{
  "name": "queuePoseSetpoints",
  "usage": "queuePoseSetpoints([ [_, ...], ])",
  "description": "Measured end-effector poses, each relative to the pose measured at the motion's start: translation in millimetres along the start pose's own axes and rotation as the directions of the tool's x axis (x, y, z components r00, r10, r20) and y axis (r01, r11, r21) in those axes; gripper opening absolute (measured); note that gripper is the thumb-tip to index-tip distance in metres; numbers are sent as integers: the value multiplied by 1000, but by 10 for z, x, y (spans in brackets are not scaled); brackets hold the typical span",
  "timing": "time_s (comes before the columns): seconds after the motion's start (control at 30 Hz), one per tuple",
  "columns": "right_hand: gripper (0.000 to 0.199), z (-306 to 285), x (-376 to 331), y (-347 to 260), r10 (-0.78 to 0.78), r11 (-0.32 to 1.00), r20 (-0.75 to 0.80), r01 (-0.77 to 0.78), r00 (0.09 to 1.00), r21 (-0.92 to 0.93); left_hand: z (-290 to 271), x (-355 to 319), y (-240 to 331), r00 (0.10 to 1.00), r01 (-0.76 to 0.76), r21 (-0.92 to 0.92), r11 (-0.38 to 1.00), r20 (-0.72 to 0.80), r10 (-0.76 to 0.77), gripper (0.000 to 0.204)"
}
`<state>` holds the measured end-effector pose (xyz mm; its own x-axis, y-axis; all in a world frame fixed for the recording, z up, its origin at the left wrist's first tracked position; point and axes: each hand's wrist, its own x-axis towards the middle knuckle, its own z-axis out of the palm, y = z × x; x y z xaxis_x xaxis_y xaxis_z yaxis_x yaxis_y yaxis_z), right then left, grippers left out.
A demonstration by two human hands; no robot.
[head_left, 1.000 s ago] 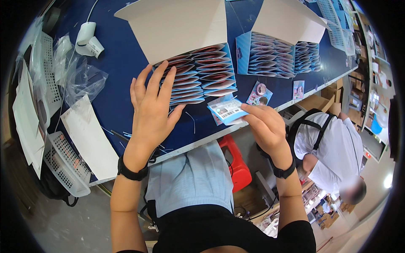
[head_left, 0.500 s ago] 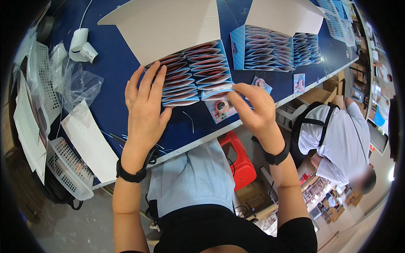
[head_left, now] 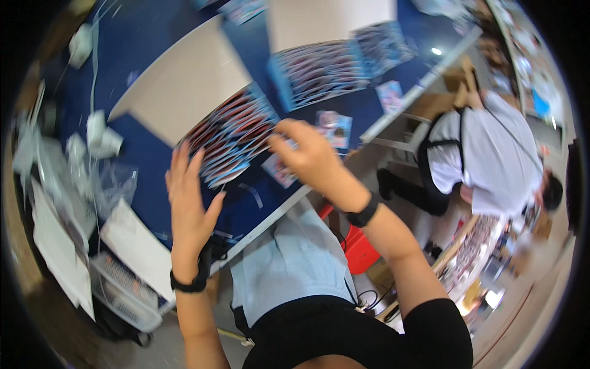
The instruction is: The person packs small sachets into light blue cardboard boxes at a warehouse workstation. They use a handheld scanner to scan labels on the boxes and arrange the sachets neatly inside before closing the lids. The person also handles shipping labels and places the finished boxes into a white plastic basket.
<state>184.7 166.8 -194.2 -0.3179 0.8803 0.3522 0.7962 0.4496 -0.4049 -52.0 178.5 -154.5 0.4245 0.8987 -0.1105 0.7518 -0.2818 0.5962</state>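
Note:
An open box [head_left: 273, 115] of upright, tightly packed foil packets [head_left: 230, 138] in blue and dark red stands tilted to my view, its pale lid [head_left: 178, 80] folded back. My left hand [head_left: 192, 206] lies along the box's left side, fingers stretched and thumb apart. At the box's right front edge is my right hand [head_left: 313, 161], its fingers bent toward the packets. Blur hides whether they grip the edge or a packet. Partly under that hand, a small picture card packet [head_left: 281, 172] lies on the blue table [head_left: 153, 157].
A second open box [head_left: 319, 71] of packets stands beyond to the right, near more card packets [head_left: 335, 128]. White rolls [head_left: 103, 135], clear plastic bags [head_left: 117, 184] and a perforated basket [head_left: 126, 292] are on the left. A person in white [head_left: 482, 154] sits at right; a red stool [head_left: 361, 249] is below.
The view has turned and blurred, so the boxes appear further left and more slanted. Both hands remain beside the same box, the left with fingers stretched, the right at its front edge.

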Motion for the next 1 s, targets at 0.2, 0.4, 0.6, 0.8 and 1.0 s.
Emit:
queuePoseSetpoints([
  [0.2, 10, -251, -168, -1, 7, 999, -23, -8, 1000, -45, -329, -306, 284, 994, -105, -49, 993, 0, 105, 60],
  [0.4, 12, -1015, -1261, 3, 368, 930, -220, -356, 904, 94, -528, -758, 539, 982, -111, -207, 972, 130, 140, 59],
  [0.6, 15, -1689, -3690, -345, 769, 489, -518, -866, 373, 102, -230, -806, 1151, 903, -157, -431, 889, 303, 306, 50],
  [0.8, 15, -1652, -6417, -1350, 280, 239, -50, 19, -959, 971, 174, -919, 2096, 807, -223, -466, 856, 404, 430, 47],
  [1.0, 66, -1960, -7631, -2322, -187, 673, 520, 277, -833, 686, 640, -1015, 2748, 684, -435, -347, 831, 472, 556, 48],
])
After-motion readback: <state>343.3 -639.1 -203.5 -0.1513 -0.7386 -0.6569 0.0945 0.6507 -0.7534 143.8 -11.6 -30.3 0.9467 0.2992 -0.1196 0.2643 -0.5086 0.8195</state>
